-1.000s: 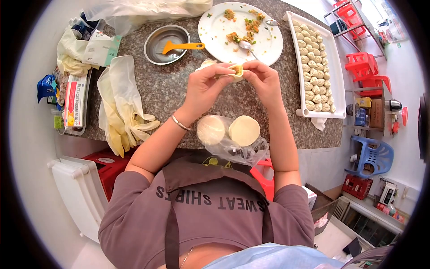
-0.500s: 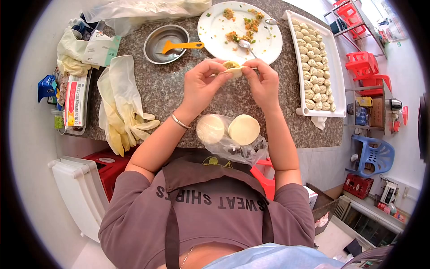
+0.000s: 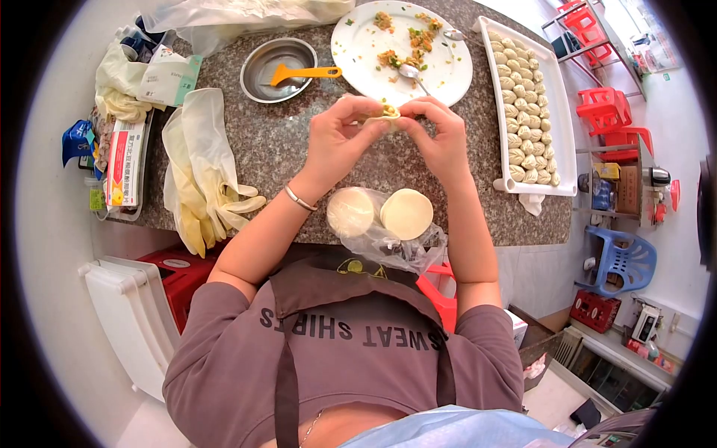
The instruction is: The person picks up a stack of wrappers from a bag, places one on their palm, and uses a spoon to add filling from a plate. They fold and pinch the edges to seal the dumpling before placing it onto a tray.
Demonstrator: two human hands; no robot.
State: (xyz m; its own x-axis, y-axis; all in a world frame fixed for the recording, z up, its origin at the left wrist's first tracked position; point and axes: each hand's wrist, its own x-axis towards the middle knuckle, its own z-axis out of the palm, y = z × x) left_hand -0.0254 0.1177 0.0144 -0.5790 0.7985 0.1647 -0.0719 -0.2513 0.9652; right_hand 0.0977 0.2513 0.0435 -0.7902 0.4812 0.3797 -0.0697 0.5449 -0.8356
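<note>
A partly folded dumpling (image 3: 390, 113), with filling showing in its opening, is held up between both hands over the counter. My left hand (image 3: 336, 140) pinches its left side with thumb and fingers. On the opposite edge, my right hand (image 3: 439, 139) is closed in a pinch. Just beyond the hands lies a white plate (image 3: 358, 56) with scattered filling (image 3: 422, 37) and a spoon (image 3: 409, 71). Nearer my body, two stacks of round dough wrappers (image 3: 407, 214) rest on a clear plastic bag (image 3: 388, 250).
To the right stands a white tray (image 3: 565, 149) of pleated dumplings (image 3: 526, 112). A metal bowl (image 3: 258, 63) with an orange-handled brush (image 3: 317, 72) sits behind my left hand. Rubber gloves (image 3: 198, 172) and boxes (image 3: 125, 168) lie at the left of the granite counter (image 3: 291, 216).
The fingers of my right hand have shifted slightly left along the dumpling's edge, and its opening looks narrower. My left hand keeps its pinch.
</note>
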